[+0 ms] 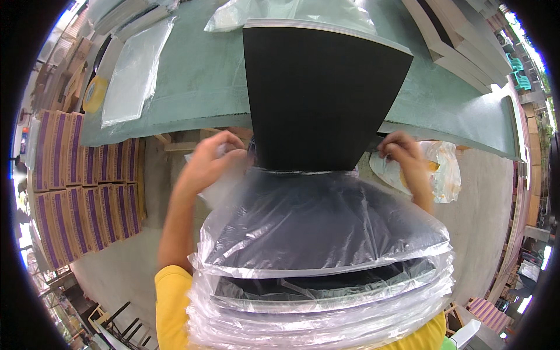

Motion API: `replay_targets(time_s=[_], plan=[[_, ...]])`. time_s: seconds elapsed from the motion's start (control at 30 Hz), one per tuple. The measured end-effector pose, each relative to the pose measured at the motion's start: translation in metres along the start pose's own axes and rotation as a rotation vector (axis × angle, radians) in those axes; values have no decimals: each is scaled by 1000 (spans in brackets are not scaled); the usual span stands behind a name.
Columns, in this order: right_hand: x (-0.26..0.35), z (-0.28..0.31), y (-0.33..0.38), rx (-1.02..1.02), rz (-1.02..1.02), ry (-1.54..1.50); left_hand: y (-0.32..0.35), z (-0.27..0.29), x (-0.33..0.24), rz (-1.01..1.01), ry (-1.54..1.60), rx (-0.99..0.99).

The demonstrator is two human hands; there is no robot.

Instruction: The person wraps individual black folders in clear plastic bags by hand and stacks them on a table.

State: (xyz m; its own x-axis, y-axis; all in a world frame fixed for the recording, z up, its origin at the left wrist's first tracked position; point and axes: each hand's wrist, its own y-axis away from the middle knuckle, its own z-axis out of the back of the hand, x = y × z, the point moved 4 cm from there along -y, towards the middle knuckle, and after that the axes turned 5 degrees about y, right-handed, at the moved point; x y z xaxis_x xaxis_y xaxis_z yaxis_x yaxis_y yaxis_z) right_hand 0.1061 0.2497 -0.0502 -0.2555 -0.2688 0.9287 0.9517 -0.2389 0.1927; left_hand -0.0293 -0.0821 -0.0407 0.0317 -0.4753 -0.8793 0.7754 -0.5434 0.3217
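Black board [321, 99] overhung the bench [192, 81] near edge; its corners risked tearing the bag [309, 221]. Left hand [219, 156], right hand [403, 153]: couldn't tell if fingers clamped.

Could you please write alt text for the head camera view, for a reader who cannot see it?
A person's left hand and right hand are at either side of a black panel, whose far part is over a green table. Before the yellow shirt is a pile of dark, plastic-wrapped items; cardboard boxes are stacked at left.
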Motion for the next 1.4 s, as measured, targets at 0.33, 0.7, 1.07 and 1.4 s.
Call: replay_targets(time_s=[0.33,0.7,1.07,1.4], plan=[[-42,-107,32,1068,13,158,-14,-124,54,-84,-138,605],[48,-101,-31,622,13,-124,-75,-71,-122,-903,-67,-201],[67,-76,-28,547,12,-371,-60,-28,-106,-380,152,-45],[49,-64,9,409,23,35,-63,-30,-87,-354,331,-139]])
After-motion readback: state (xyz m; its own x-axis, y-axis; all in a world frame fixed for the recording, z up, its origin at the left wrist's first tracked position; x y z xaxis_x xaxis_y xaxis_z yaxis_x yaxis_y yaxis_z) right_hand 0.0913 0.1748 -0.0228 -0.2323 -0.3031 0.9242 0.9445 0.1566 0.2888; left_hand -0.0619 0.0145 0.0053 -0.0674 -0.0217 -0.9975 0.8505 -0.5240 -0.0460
